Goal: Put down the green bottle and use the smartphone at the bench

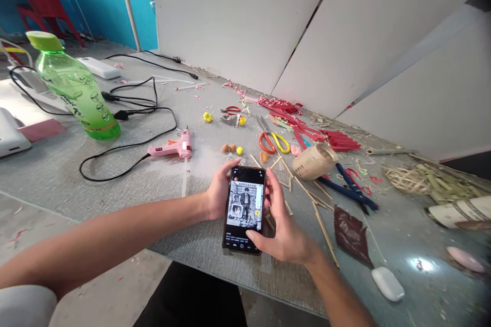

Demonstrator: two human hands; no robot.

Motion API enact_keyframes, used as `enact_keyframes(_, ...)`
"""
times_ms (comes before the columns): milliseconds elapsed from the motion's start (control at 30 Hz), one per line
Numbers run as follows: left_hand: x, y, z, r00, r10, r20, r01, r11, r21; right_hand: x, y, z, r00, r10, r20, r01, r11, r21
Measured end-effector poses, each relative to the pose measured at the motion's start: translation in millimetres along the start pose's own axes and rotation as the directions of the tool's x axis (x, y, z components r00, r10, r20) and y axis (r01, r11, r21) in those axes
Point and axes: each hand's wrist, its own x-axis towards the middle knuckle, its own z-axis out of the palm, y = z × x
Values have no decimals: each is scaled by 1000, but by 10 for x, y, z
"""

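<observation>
A black smartphone (244, 209) with a lit screen showing a picture of a standing figure is held upright over the table's near edge. My left hand (221, 189) grips its left side. Around its right side is my right hand (282, 225), the thumb lying over the lower right of the screen. Just beyond the phone lie small brown balls (229, 148) and a yellow ball (240, 150). To the left rests a pink glue gun (172, 149) with a black cable. Thin bamboo sticks (324, 230) lie right of the phone, partly behind my right hand.
A green bottle (79, 92) stands at the left among cables. Orange-and-yellow scissors (274, 142), red paper strips (307, 125), a tan cylinder (315, 161), blue-handled pliers (345, 184) and a white case (387, 283) lie toward the right. A white panel (245, 20) borders the table's back.
</observation>
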Motion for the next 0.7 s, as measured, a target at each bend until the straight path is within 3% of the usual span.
enact_keyframes(300, -3, -6, 14, 1000, 8, -22, -8, 1000, 25, -32, 23, -10, 998, 55, 5, -55, 998, -21)
enact_keyframes(467, 15, 0, -38, 997, 3, -75, 1, 999, 51, -33, 27, -65, 999, -4, 35, 2, 999, 48)
enact_keyframes(700, 16, 17, -20, 999, -17, -32, 18, 1000, 25, -32, 32, -75, 998, -42, 53, 37, 995, 95)
